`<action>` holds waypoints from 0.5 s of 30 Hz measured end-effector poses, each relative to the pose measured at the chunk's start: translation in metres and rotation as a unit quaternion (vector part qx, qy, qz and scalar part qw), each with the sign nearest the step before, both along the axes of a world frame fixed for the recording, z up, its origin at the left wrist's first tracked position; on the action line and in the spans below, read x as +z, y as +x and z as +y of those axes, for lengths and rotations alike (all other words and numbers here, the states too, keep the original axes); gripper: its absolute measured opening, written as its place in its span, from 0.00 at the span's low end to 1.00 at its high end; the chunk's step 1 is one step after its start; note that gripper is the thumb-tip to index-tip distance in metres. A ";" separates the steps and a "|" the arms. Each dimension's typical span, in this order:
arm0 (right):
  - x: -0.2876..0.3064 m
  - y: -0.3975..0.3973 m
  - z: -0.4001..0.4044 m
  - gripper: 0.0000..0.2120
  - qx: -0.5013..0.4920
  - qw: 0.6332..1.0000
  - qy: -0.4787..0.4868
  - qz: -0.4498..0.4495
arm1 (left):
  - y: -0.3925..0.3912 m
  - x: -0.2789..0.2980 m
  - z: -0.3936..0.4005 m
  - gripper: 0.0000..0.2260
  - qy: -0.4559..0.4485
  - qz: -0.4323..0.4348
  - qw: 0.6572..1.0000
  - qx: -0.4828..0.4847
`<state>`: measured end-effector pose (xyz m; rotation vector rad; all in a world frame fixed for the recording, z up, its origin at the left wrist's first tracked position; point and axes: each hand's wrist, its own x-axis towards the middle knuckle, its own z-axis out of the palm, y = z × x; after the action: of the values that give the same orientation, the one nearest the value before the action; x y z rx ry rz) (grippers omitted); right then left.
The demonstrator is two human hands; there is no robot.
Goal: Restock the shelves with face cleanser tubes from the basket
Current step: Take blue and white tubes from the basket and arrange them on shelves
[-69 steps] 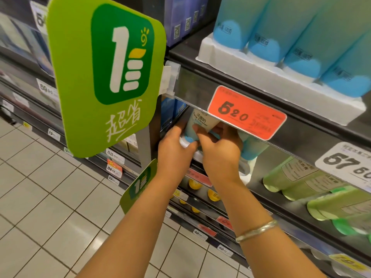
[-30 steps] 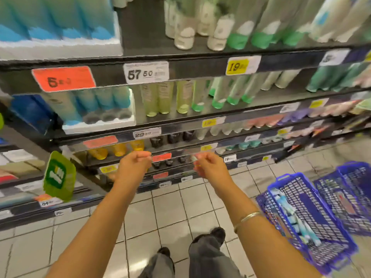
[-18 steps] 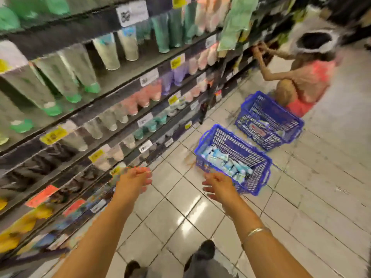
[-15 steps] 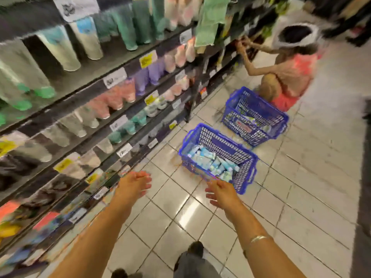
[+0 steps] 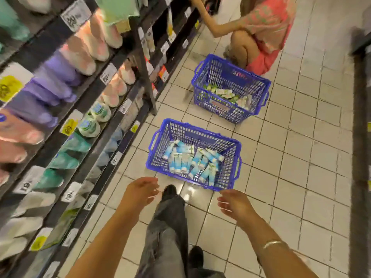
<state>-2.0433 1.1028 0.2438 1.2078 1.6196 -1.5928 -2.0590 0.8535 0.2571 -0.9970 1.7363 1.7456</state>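
- Pale square floor tiles (image 5: 285, 177) with dark grout fill the aisle from 6 to 2 o'clock, glossy with a light glare near centre.
- A dark shelving upright (image 5: 143, 63) stands at 11 o'clock.
- A dark strip (image 5: 361, 137) edges 3 o'clock.

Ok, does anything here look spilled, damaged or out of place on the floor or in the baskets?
Nothing stands out. The blue-and-white cleanser tubes lie in a loose jumble inside the nearer blue plastic basket, none on the tiled floor. Both hands, left hand and right hand, are empty.

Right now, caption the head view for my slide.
Both empty hands, left hand and right hand, reach toward nearer basket of cleanser tubes.
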 end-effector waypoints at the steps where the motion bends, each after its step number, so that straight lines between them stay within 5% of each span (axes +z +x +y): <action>1: -0.010 -0.012 0.001 0.07 -0.007 1.000 0.008 -0.005 | -0.019 -0.008 0.002 0.06 -0.001 -0.006 1.000 -0.015; 8: -0.089 -0.095 -0.005 0.10 -0.047 0.994 0.076 -0.065 | -0.138 -0.088 -0.001 0.09 -0.027 -0.070 0.995 -0.061; 15: -0.214 -0.161 -0.012 0.17 0.085 0.983 0.119 -0.112 | -0.198 -0.212 0.001 0.10 -0.041 -0.109 0.987 -0.112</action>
<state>-2.2042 1.0908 0.0302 1.2796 1.7479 -1.1402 -2.2569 0.8541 0.0455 -0.9474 1.7172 1.3809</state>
